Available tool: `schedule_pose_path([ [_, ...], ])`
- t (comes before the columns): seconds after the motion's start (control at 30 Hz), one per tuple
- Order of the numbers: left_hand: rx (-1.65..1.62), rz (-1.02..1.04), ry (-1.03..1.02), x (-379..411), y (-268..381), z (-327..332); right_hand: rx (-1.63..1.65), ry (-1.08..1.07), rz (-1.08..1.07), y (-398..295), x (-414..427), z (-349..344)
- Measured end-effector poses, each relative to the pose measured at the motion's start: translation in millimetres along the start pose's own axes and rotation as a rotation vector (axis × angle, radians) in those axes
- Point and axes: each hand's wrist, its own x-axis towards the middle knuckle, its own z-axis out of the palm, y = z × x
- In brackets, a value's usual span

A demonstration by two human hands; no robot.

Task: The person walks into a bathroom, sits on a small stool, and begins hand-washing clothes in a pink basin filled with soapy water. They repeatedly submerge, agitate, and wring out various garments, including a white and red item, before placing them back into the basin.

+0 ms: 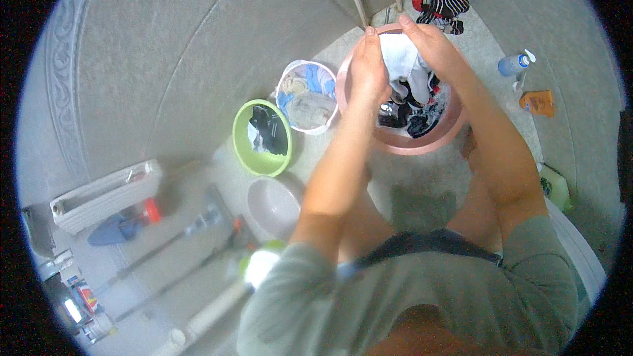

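A white cloth garment (pixel 398 54), perhaps a sock, is stretched between my two hands over a pink basin (pixel 420 147). My left hand (pixel 368 69) grips its left edge, thumb pointing away from me. On the other side my right hand (pixel 432 49) pinches the upper right edge. The cloth's lower part hangs into the basin. Beneath it lie dark wet clothes (pixel 420 116) with bits of red, in sudsy water. My curled fingers are partly hidden behind the cloth and palms.
Left of the pink basin stand a white basket (pixel 321 130) of light laundry, a green basin (pixel 241 151) with dark clothes and a grey bowl (pixel 269 200). Red and striped socks (pixel 442 7) lie in the far corner. A blue pump bottle (pixel 513 65) and orange pouch (pixel 539 104) are at right.
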Motion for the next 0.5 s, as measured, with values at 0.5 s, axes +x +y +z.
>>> schedule_pose_path([
  [0.5, 0.572, -0.059, -0.595, 17.4, 1.2, -35.0, 0.181, -0.041, 0.132, -16.5, -2.6, -42.0],
])
